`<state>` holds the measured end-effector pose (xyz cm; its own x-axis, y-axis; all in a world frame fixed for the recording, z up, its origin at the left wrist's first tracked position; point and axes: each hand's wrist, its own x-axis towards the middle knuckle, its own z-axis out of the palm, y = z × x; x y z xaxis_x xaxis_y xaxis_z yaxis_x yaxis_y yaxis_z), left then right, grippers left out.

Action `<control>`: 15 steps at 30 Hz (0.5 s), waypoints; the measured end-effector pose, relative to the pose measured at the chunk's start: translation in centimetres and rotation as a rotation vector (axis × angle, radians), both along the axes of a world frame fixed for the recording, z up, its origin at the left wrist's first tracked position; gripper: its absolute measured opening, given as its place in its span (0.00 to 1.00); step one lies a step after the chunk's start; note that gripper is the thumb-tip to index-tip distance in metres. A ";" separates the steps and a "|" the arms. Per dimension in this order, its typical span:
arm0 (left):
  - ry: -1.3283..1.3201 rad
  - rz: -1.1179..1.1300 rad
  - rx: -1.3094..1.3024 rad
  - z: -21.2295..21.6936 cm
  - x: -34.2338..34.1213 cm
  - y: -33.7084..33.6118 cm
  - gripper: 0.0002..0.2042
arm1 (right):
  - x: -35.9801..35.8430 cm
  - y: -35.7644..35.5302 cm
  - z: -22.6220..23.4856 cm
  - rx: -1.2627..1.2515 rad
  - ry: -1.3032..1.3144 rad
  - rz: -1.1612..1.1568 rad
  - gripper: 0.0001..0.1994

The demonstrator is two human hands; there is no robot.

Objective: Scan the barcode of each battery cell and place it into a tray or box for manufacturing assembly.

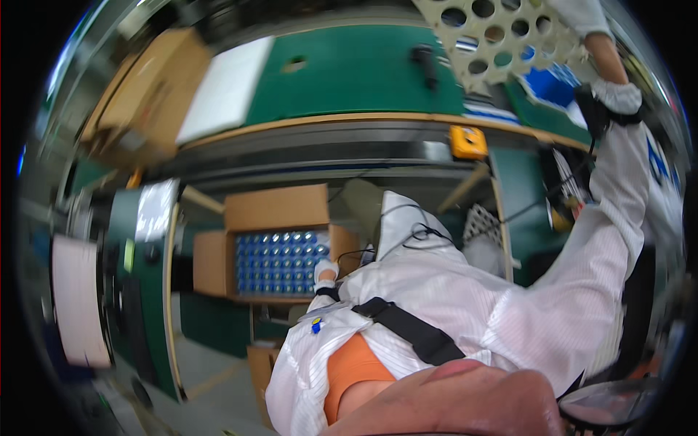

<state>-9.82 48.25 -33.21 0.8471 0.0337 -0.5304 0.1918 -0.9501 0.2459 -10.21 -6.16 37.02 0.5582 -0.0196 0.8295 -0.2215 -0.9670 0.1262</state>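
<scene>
My right arm stretches to the upper right, where my white-gloved right hand (579, 16) is closed on the edge of a pale perforated board (502, 36) with rows of round holes. The board hangs tilted above the far green bench. Low at the middle left, my left hand (326, 271), also gloved in white, is at the right side of an open cardboard box (276, 207). Its fingers are too small to make out. Blue cylinders (280, 261) with pale round tops stand in rows inside this box.
The green bench (342, 69) carries a dark handheld tool (424, 65), a white sheet (227, 87) and a large carton (149, 91). A blue tray (549, 86) lies under the board. A yellow box (467, 142) sits at the bench edge. Cables run across my lap.
</scene>
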 end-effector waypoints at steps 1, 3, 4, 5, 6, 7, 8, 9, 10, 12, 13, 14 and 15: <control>-0.047 0.026 -0.015 2.3 1.0 0.3 0.21 | 3.1 1.3 -0.9 0.061 -0.012 0.088 0.28; -0.196 0.107 -0.017 7.8 2.8 0.5 0.19 | 8.5 4.3 -4.2 0.249 0.020 0.271 0.28; -0.328 0.135 -0.040 10.8 3.5 0.9 0.18 | 10.9 6.1 -6.3 0.368 0.060 0.363 0.28; -0.395 0.201 -0.097 14.1 4.2 1.5 0.17 | 12.9 8.2 -8.7 0.585 0.119 0.478 0.29; -0.546 0.227 -0.169 17.3 4.5 1.6 0.15 | 14.7 10.4 -11.3 0.681 0.178 0.583 0.29; -0.733 0.333 -0.388 20.6 4.5 1.5 0.14 | 15.9 12.6 -13.5 0.823 0.197 0.599 0.30; -0.889 0.278 -0.529 23.9 4.8 1.5 0.13 | 16.4 14.4 -15.7 0.926 0.261 0.695 0.27; -0.998 0.213 -0.678 27.0 4.7 1.1 0.13 | 16.6 15.8 -17.7 1.029 0.316 0.868 0.25; -0.961 0.194 -0.832 29.9 4.9 0.6 0.16 | 17.0 17.4 -19.3 1.131 0.404 0.882 0.25; -0.531 0.084 -1.788 34.7 4.7 -1.3 0.29 | 16.8 19.6 -22.2 1.207 0.523 0.891 0.28; -0.486 0.098 -1.874 36.3 4.4 -2.6 0.27 | 16.7 20.6 -23.6 1.187 0.565 0.873 0.27; -0.440 0.103 -1.984 37.3 4.2 -4.1 0.26 | 16.4 21.3 -24.8 1.182 0.603 0.851 0.27; -0.611 0.106 -1.759 37.8 4.1 -6.0 0.23 | 15.9 21.5 -26.0 1.236 0.688 0.829 0.32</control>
<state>-5.68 42.25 4.57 0.9407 -0.0874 0.3277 -0.2569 0.4473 0.8567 5.70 15.34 11.01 0.9890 0.0321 0.1445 0.1461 -0.3683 -0.9182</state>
